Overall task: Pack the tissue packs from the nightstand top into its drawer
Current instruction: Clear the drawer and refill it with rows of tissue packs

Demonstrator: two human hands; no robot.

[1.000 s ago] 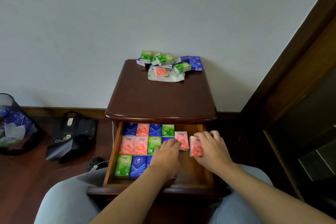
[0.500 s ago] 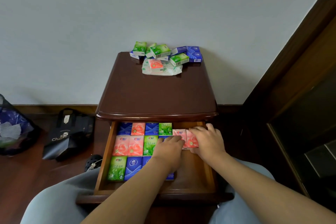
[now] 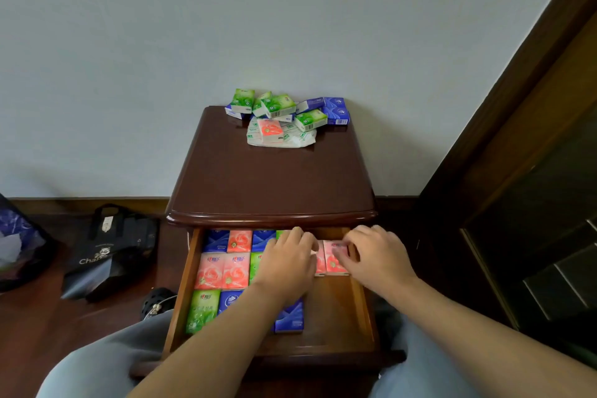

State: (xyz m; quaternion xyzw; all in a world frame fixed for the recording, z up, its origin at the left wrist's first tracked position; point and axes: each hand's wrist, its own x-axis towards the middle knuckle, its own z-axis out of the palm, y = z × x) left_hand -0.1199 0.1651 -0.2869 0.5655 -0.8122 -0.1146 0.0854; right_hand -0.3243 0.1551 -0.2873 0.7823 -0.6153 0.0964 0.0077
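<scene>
Both hands flat, fingers loose: left point(image 3: 288, 260), right point(image 3: 374, 255) seating pink pack point(image 3: 334, 260) mid-right in drawer point(image 3: 361, 310). Next, judged: reach pile point(image 3: 284, 118) at top centre.

bare forearms with no sleeves showing, and light grey trousers point(image 3: 97, 365) on both legs.

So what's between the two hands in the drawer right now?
Head view: pink tissue packs lie flat between the left hand and right hand, both touching them.

Colourful tissue packs point(image 3: 223, 270) rowed in drawer point(image 3: 181, 294)
</scene>
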